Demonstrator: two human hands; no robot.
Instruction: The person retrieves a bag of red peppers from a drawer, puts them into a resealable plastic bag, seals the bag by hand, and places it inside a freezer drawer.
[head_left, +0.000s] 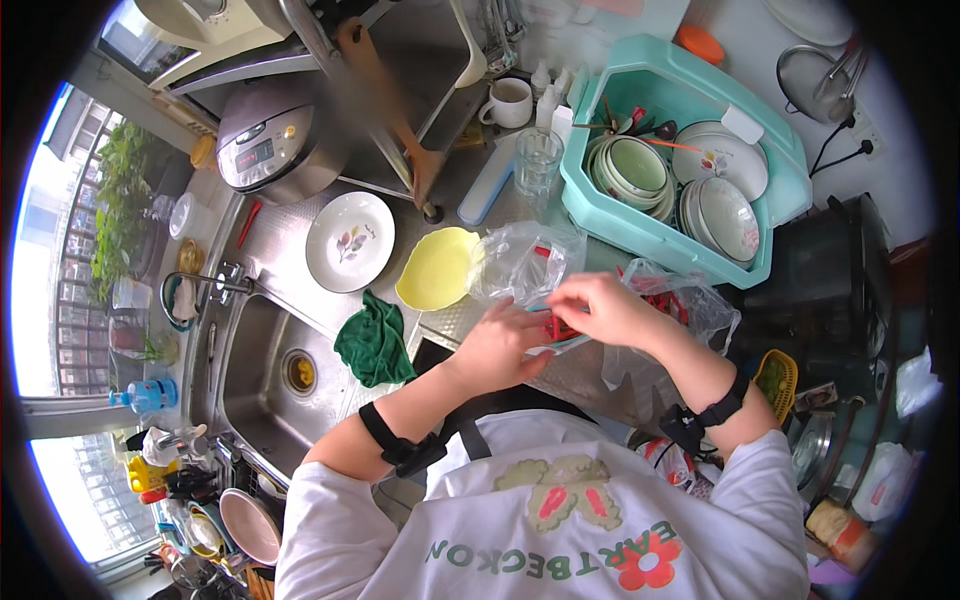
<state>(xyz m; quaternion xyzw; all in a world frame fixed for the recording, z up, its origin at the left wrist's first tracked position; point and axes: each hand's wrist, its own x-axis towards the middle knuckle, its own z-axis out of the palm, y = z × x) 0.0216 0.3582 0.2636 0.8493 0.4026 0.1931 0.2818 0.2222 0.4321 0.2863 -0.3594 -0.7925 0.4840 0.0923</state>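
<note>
At the counter's front edge, my left hand (504, 343) rests its fingers at the left rim of a small pale-blue dish that holds red dried chili peppers (559, 328). My right hand (592, 304) is over the right side of the same dish, its fingers bent together; whether a pepper is between them is not visible. Just beyond the hands lies a crumpled clear plastic bag (525, 262) with a bit of red in it. Another clear plastic bag (705, 319), with more red peppers, lies beside my right forearm. A yellow leaf-shaped plate (436, 268) sits left of the first bag.
A white floral plate (350, 241) and a green cloth (375, 341) lie near the steel sink (262, 375). Behind stand a rice cooker (262, 150), a metal rack, a glass (538, 161) and a white mug (508, 103). A teal dish box (667, 247) holds bowls and plates.
</note>
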